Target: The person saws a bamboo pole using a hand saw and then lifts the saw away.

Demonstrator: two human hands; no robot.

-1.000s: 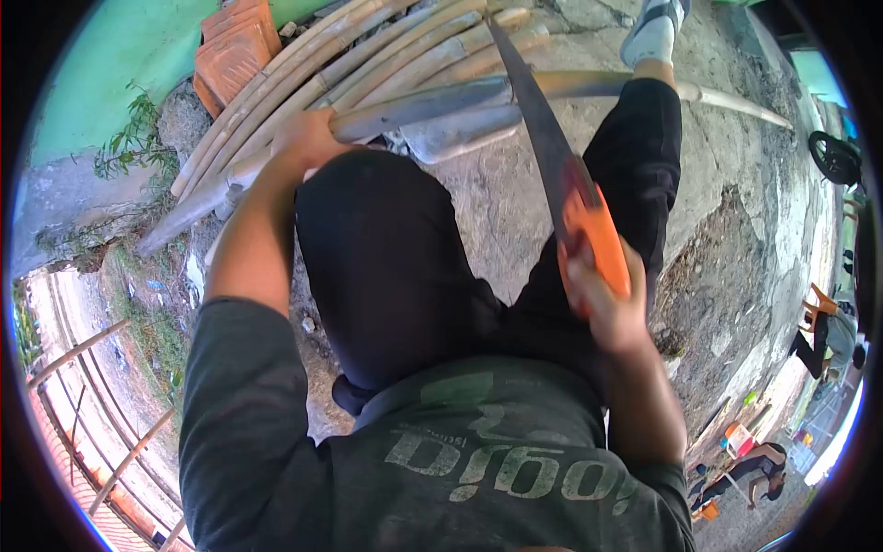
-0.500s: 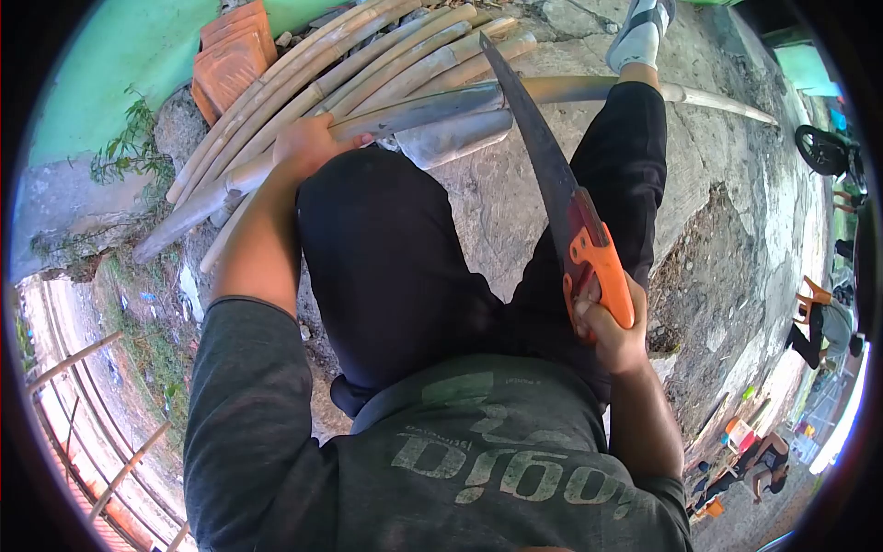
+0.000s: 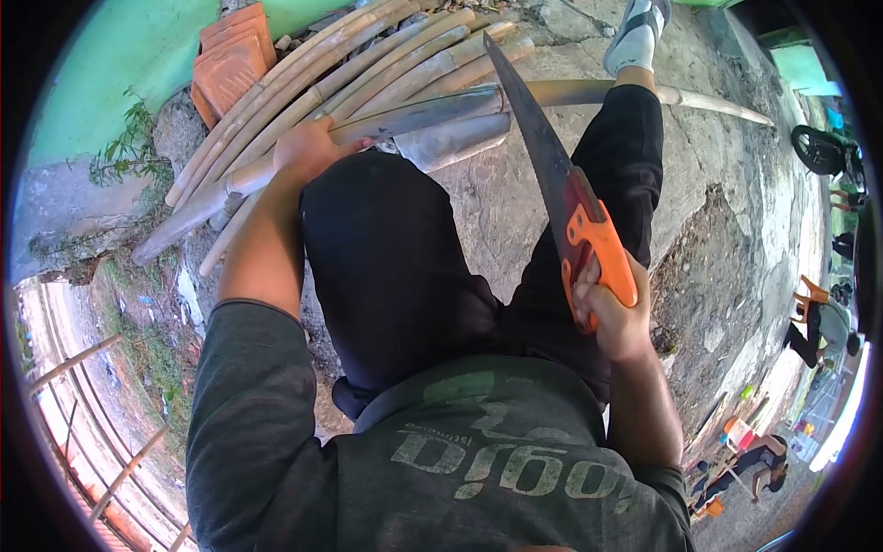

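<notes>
A long bamboo pole (image 3: 423, 110) runs across in front of my knees, from the lower left to the far right. My left hand (image 3: 311, 147) is wrapped round it, just beyond my bent knee. In my right hand (image 3: 614, 308) is a handsaw (image 3: 535, 129) with an orange handle, fingers closed through the grip. The saw's dark toothed blade points away from me and crosses the pole, its tip beyond it. My outstretched leg (image 3: 625, 147) overlaps the pole right of the blade. Under the pole lies a short thick bamboo piece (image 3: 460, 143).
More bamboo poles (image 3: 359, 60) are piled behind, beside stacked orange tiles (image 3: 235, 60) and a green wall (image 3: 110, 74). Cracked concrete (image 3: 487, 221) spreads underneath. On the far right are a motorcycle (image 3: 819, 150) and people seated (image 3: 832, 329) or low down (image 3: 759, 460).
My right hand and the saw have moved slightly forward, away from my body, the blade still across the pole. My left hand keeps its hold.
</notes>
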